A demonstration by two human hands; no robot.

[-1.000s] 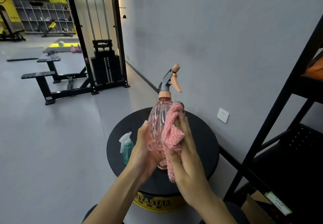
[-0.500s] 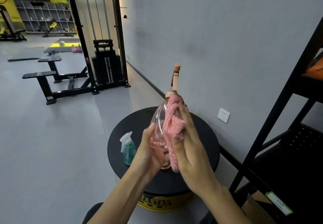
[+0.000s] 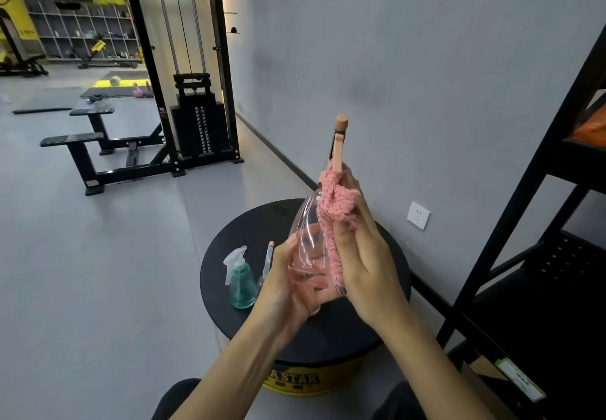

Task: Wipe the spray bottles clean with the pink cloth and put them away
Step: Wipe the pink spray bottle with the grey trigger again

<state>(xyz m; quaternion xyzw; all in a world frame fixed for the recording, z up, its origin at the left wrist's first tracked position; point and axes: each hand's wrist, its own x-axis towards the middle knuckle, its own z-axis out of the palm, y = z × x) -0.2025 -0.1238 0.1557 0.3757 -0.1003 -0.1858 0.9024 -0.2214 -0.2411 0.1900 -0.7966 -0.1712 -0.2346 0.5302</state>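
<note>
Head view: the left hand (image 3: 288,285) wraps its curled fingers around the lower body of the clear pink spray bottle (image 3: 306,232). It holds the bottle upright and lifted off the round black surface (image 3: 259,223), above its middle. Held up like that, the bottle probably has every side open to wiping, and the grip steadies it against the push from the other side.

The right hand (image 3: 364,265) lies along the bottle's right flank with its fingers straight. It presses the pink cloth (image 3: 334,206) flat between palm and plastic, and the cloth bunches over the fingertips near the neck. I cannot tell whether the thumb also pins the cloth. The trigger head points up and stays uncovered, so the body seems to be the part being cleaned.

A teal spray bottle (image 3: 241,280) stands near the surface's left edge. A slim clear sprayer (image 3: 267,262) stands just beside it, partly hidden by the left hand. Both look parked within reach to wait their turn.

A black shelving rack (image 3: 524,190) stands off the right edge, a likely place for putting the bottles away.

The count is three spray bottles, one in hand and two standing, and one cloth. Two hands are at work.
</note>
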